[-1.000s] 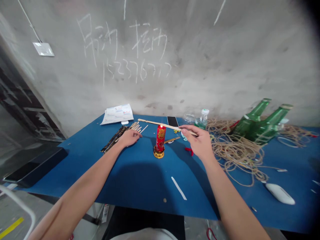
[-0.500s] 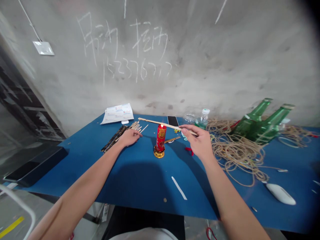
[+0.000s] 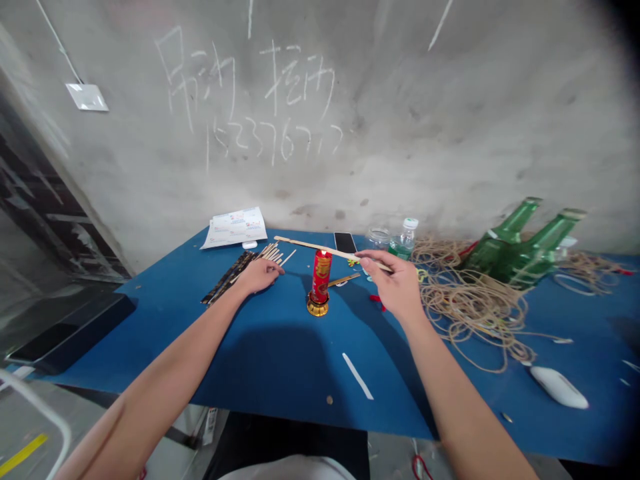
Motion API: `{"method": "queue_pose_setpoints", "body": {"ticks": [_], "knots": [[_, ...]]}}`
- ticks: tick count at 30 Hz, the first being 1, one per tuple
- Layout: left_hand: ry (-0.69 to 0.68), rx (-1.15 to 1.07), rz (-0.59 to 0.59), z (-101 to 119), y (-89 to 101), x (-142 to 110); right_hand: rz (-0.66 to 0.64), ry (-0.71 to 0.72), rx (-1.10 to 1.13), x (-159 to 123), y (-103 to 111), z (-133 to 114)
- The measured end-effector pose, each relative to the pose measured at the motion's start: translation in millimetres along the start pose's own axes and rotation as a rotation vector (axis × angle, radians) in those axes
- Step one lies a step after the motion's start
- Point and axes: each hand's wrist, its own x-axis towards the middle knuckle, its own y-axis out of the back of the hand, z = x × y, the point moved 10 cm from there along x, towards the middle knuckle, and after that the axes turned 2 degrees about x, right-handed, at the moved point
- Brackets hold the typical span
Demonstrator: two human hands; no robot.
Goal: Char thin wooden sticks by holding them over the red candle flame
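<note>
A red candle with gold markings stands upright in a gold-coloured base. My right hand grips one end of a long, flat wooden stick. The stick lies level across the candle's top, its middle at the wick, and its far end points left. Over a bundle of sticks, dark at one end and pale at the other, rests my left hand. Its fingers are curled together by a thin pale stick; whether they hold it is hidden.
Tangled twine and green bottles fill the right side. A phone, a clear jar and a small bottle stand behind. Printed paper lies back left, a dark box at the left edge, a white strip in front.
My right hand and the wooden stick have shifted very slightly left over the candle. The left hand stays in place.
</note>
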Motion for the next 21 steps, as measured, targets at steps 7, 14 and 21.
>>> {"method": "queue_pose_setpoints", "body": {"ticks": [7, 14, 21], "knots": [[0.005, 0.003, -0.002, -1.2, -0.7, 0.3, 0.005, -0.011, 0.008, -0.8, -1.1, 1.8], [0.011, -0.002, -0.004, -1.9, -0.8, 0.8, 0.012, -0.01, -0.002, -1.2, -1.3, 4.5], [0.006, -0.005, -0.002, -2.3, -0.6, 0.4, 0.007, -0.011, 0.012, -2.1, -3.1, 7.1]]}}
